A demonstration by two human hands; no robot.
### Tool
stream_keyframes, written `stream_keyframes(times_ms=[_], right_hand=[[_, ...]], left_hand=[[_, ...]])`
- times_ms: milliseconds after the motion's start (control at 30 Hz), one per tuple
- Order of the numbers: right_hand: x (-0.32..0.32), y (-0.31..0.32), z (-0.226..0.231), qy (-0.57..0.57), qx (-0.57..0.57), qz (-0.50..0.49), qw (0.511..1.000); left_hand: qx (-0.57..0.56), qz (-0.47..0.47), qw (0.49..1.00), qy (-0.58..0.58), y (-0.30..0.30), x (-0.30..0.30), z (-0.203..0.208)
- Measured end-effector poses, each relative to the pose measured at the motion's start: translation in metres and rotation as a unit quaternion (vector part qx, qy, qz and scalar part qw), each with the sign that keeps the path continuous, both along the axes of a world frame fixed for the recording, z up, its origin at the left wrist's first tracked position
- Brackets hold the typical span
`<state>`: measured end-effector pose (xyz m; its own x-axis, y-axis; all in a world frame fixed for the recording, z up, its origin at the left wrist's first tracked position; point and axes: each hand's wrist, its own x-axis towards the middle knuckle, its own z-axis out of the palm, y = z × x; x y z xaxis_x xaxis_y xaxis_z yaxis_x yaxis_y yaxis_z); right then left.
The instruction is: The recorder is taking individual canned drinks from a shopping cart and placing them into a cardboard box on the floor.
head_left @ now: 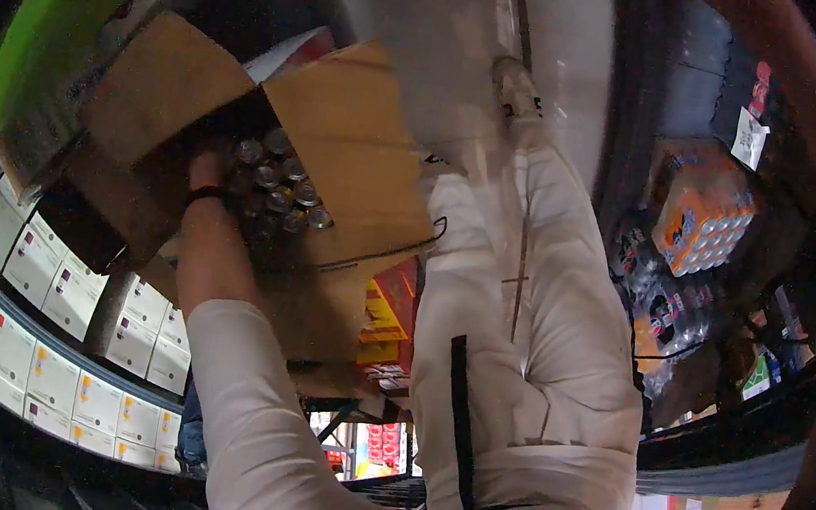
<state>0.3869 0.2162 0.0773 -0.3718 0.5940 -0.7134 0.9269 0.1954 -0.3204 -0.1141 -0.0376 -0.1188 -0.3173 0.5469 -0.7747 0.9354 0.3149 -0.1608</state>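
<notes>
**Overhead, a hand goes into an open box of cans**

Up in the upper left of the frame sits an open cardboard box [340, 147], its flaps folded outward so the contents show from above. Between the flaps, near the centre left, lie the cans [279, 190], packed upright in tight rows with only their metal tops showing; that packing leaves just the tops to get hold of.

The left hand [204, 169] is pushed in at the left edge of the cans, under the left flap. Its fingers are sunk in shadow among the cans, so whether they are gripping one or lying loose cannot be told. A dark band circles the wrist. The forearm runs up from the lower middle of the frame, bare to the elbow, then covered by a pale sleeve [258, 419], with the arm stretched nearly straight.

The right arm, in the same pale sleeve, rises through the centre toward the top. The right hand [515, 88] is blurred behind a glare, so its grip is unclear.

White cartons [66, 337] line a shelf at lower left.
</notes>
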Motion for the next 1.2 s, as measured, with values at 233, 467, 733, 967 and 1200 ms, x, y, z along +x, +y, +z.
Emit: stream_keyframes(times_ms=[233, 467, 733, 967, 1200], right_hand=[[-0.003, 0.0, -0.004, 0.001, 0.001, -0.003, 1.0], [0.002, 0.0, -0.006, -0.003, 0.002, -0.012, 1.0], [0.007, 0.004, -0.004, -0.002, 0.007, -0.017, 1.0], [0.012, 0.028, 0.031, 0.017, 0.02, -0.003, 1.0], [0.02, 0.072, 0.104, 0.05, 0.055, 0.05, 0.996]], left_hand=[[0.008, 0.058, 0.998, -0.013, 0.004, 0.015, 0.009], [0.014, 0.094, 0.995, -0.027, 0.002, 0.03, 0.006], [0.029, 0.134, 0.989, -0.047, 0.02, 0.034, 0.0], [0.046, 0.177, 0.981, -0.064, 0.031, 0.044, 0.008], [0.077, 0.244, 0.962, -0.092, 0.039, 0.071, 0.012]])
